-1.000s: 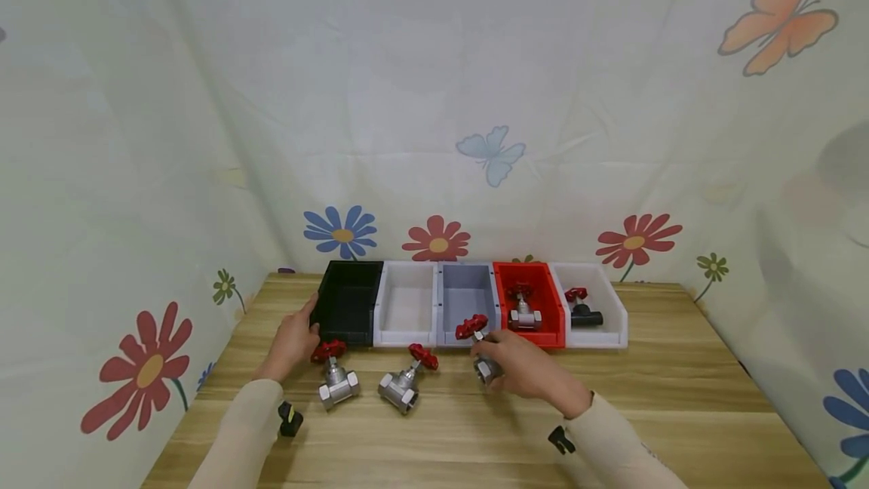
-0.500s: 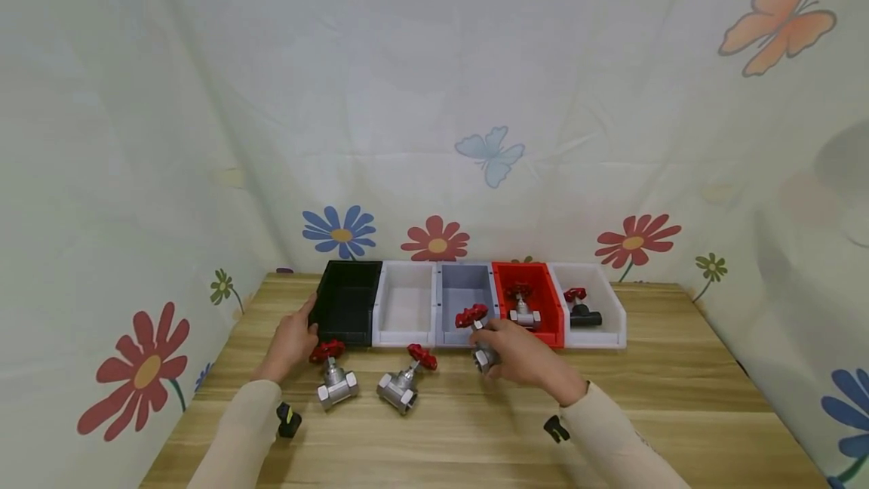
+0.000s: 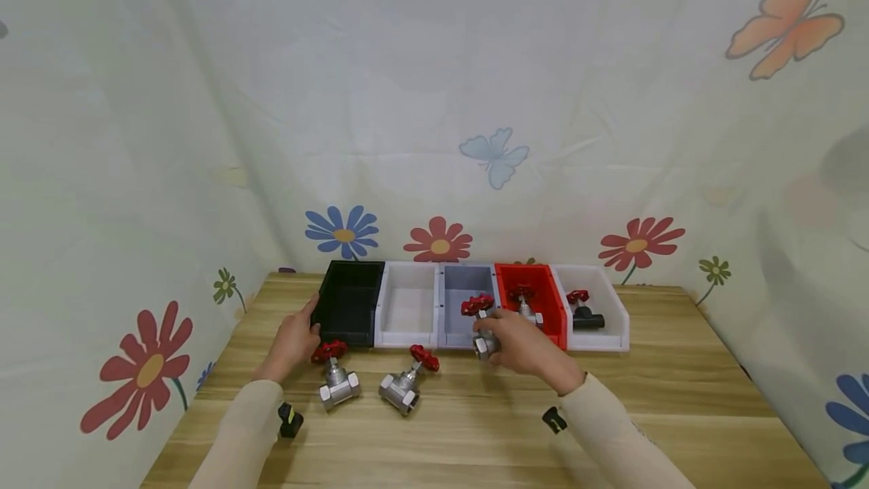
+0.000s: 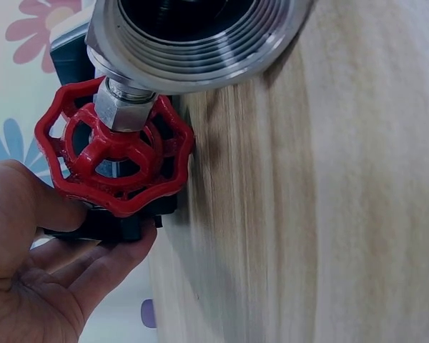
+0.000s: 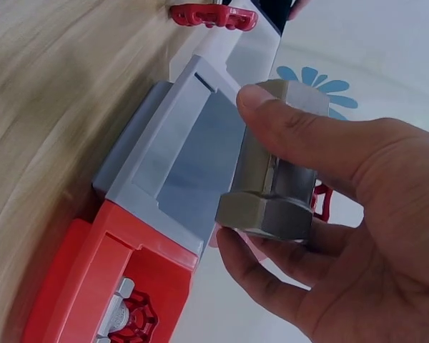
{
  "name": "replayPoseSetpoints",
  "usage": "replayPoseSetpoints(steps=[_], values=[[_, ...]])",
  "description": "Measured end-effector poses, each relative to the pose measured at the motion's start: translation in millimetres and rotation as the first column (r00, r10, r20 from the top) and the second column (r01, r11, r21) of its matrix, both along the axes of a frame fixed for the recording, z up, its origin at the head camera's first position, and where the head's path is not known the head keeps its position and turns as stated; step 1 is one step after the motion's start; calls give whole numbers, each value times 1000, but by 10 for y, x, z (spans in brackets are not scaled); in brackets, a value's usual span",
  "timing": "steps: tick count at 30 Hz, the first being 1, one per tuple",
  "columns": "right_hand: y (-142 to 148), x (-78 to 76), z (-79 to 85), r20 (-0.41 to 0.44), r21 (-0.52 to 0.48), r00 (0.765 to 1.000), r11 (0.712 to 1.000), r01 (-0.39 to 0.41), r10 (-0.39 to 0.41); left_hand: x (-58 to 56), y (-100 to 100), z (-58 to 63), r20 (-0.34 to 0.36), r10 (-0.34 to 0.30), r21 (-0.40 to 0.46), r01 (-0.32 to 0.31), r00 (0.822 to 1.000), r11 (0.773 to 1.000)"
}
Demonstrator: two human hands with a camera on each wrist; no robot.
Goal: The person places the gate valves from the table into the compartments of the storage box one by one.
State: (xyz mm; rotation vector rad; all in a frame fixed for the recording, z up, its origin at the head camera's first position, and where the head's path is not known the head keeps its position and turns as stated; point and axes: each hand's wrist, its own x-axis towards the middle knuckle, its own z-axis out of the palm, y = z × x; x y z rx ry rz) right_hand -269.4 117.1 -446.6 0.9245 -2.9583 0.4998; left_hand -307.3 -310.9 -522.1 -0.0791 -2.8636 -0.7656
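My right hand (image 3: 526,342) grips a gate valve (image 3: 485,343) by its steel body, red handwheel upward, at the front of the grey bin (image 3: 467,289). In the right wrist view, thumb and fingers wrap the valve body (image 5: 272,179) beside that bin. My left hand (image 3: 293,342) holds the left side of the black bin (image 3: 349,304); the left wrist view shows thumb and fingers pinching the bin's dark edge (image 4: 104,227), partly behind a red handwheel (image 4: 114,153). Two more valves, a left one (image 3: 338,385) and a middle one (image 3: 400,389), lie on the table before the bins.
Several bins stand in a row against the flowered curtain. The left white bin (image 3: 407,308) is between black and grey. A valve (image 3: 526,313) sits in the red bin (image 3: 555,330), and a dark-bodied valve (image 3: 585,317) in the right white bin (image 3: 597,342). Wooden tabletop (image 3: 462,444) extends in front.
My right hand has lifted the valve and carried it forward from the tabletop to the grey bin's front. My left hand stays at the black bin.
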Motion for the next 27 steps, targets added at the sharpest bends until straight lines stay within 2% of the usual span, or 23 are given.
replayPoseSetpoints(steps=[9, 19, 27], values=[[-54, -103, 20, -22, -33, 998, 997, 64, -65, 12, 10, 21, -5, -7, 7, 7, 1000, 1000], [-137, -229, -5, 34, -102, 990, 985, 140, -137, 12, 17, 11, -6, -5, 20, 5, 1000, 1000], [-203, -347, -34, 18, -133, 981, 972, 195, -194, -4, 7, 10, 17, -2, 12, 1, 1000, 1000]])
